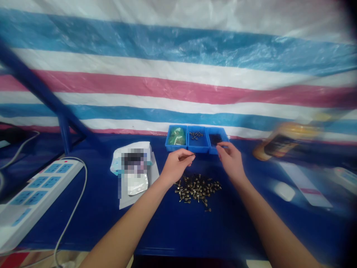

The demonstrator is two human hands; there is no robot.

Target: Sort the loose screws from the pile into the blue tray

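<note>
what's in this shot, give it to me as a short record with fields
left hand: fingertips pinched together near the blue plastic bins
right hand: fingers at the right bin, by dark small parts
loose pile: brass-coloured screws on the blue table top
middle bin: more screws
nearby: white power strip

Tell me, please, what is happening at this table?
A person works with bare hands at a dark blue table. The left hand pinches its fingertips together just in front of three joined blue plastic bins; whatever it holds is too small to tell. The right hand is at the rightmost bin, which holds small dark parts. Below the hands lies a loose pile of small brass-coloured screws.
</note>
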